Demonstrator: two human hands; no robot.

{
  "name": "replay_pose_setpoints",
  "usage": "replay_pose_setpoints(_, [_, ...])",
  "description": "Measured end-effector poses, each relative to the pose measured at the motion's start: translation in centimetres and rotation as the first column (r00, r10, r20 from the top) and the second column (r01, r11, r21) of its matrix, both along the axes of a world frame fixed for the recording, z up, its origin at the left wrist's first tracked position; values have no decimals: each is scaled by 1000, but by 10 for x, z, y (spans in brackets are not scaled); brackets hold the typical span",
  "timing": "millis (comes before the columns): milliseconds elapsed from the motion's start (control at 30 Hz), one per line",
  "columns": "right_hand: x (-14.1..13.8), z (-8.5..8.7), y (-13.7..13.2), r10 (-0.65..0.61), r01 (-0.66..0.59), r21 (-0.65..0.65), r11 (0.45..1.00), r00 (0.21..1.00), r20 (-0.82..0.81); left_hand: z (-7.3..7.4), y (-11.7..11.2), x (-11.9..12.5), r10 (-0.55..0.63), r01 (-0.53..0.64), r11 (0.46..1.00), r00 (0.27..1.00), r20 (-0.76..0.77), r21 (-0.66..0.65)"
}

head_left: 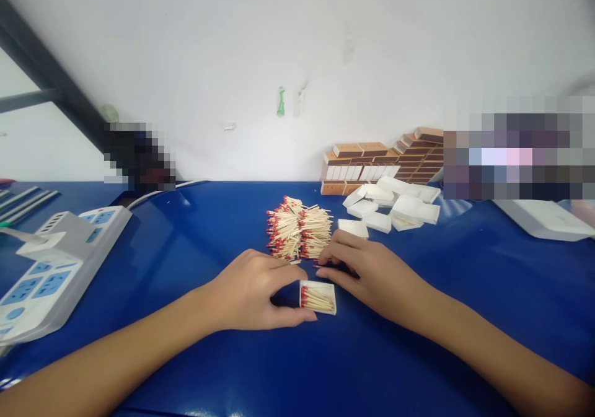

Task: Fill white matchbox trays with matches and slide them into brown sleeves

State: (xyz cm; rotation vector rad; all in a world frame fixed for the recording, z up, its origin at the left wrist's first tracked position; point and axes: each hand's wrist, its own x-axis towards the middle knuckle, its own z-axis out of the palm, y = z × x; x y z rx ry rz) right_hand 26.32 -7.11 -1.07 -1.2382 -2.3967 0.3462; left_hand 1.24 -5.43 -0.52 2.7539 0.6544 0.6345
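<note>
A small white matchbox tray lies on the blue table, with several red-headed matches inside, heads to the left. My left hand grips the tray's left end between thumb and fingers. Just beyond it, my right hand is closed in a pinch, and a match with a red head pokes out to the left from between thumb and fingertips. A large heap of loose matches sits directly behind both hands. The right hand's other fingers are partly hidden.
Behind the right hand, empty white trays lie jumbled. Brown matchboxes are stacked against the wall. At left is a power strip with a plug in it, its cable running back, and thin rods. A white box stands at right.
</note>
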Motion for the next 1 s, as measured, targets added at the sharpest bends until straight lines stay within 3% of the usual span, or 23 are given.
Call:
replay_pose_setpoints(267, [-2, 0, 1, -41, 39, 17, 999, 994, 97, -3, 0, -1, 33, -34, 999, 999, -18, -11])
replay_pose_setpoints(500, [-10, 11, -11, -41, 42, 11, 999, 995, -86, -3, 3, -1, 127, -129, 990, 991, 47, 50])
replay_pose_setpoints(1000, [-17, 7, -18, 14, -15, -19, 1000, 997, -75, -4, 2, 0, 99, -103, 994, 991, 86, 46])
